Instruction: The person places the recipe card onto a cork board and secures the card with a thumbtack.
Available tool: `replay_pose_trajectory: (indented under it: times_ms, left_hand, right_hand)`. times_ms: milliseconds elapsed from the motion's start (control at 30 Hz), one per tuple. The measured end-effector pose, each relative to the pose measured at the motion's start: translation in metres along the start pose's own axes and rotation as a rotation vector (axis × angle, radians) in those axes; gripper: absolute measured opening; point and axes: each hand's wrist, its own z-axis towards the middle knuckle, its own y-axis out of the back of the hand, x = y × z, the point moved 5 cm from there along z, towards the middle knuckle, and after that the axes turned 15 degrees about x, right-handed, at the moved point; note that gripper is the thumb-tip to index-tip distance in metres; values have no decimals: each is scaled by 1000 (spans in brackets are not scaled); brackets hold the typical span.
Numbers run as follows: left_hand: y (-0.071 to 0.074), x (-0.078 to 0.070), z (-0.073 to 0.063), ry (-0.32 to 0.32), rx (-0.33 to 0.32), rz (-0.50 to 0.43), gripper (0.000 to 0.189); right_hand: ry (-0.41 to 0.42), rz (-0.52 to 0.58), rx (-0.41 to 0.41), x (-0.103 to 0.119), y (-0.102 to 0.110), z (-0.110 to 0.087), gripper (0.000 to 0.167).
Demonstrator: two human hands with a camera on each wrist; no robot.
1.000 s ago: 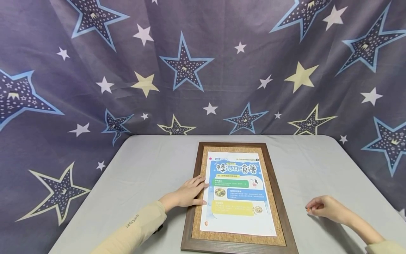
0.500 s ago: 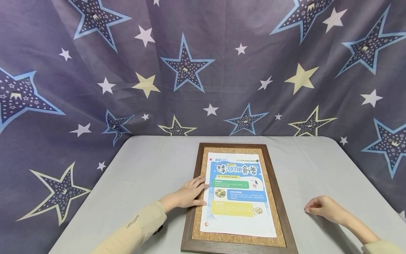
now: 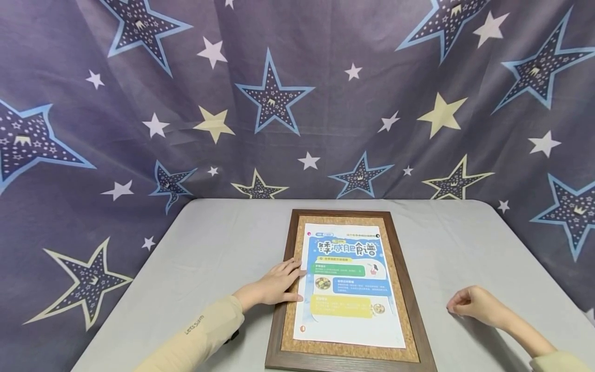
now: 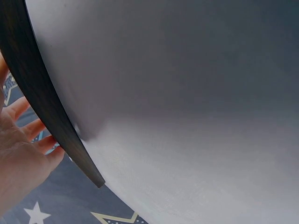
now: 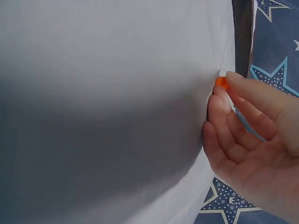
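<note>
A cork board (image 3: 353, 352) in a dark wooden frame lies on the table, bearing a printed poster (image 3: 344, 330) with blue, green and yellow panels. Pink (image 3: 309, 234) and black (image 3: 377, 235) pins show at its upper corners. My left hand (image 3: 277, 283) rests across the frame's left side, its extended fingertips on the poster's left edge. To the right of the board, my right hand (image 3: 476, 306) pinches a small orange push pin (image 5: 222, 83) between thumb and fingers, low over the table. A thin point sticks out from the pin in the right wrist view.
The table (image 3: 232, 232) wears a light grey cover. Behind and beside it hangs a dark curtain (image 3: 297, 144) with a star pattern. In the left wrist view, the frame's side (image 4: 46, 93) stretches alongside the left hand.
My right hand has shifted very slightly, and the orange push pin visible at its fingertips a second ago is now hidden in the head view. My left hand stays in place.
</note>
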Motion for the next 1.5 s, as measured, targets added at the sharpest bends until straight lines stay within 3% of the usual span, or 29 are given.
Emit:
replay_pose_trajectory:
  times_ms: [300, 533, 833, 967, 1500]
  left_hand:
    - [-1, 0, 0, 2, 3, -2, 64]
    - [-1, 1, 0, 6, -1, -10, 64]
    - [-1, 2, 0, 5, -2, -13, 64]
    - [0, 2, 0, 1, -4, -11, 64]
    - [0, 2, 1, 7, -2, 6, 64]
  right_hand:
    - [30, -9, -20, 1, 0, 1, 4]
    - [4, -27, -33, 1, 0, 1, 4]
    - [72, -50, -24, 5, 1, 3, 2]
    - [119, -24, -11, 9, 1, 6, 3]
    - [164, 76, 41, 33, -5, 15, 8]
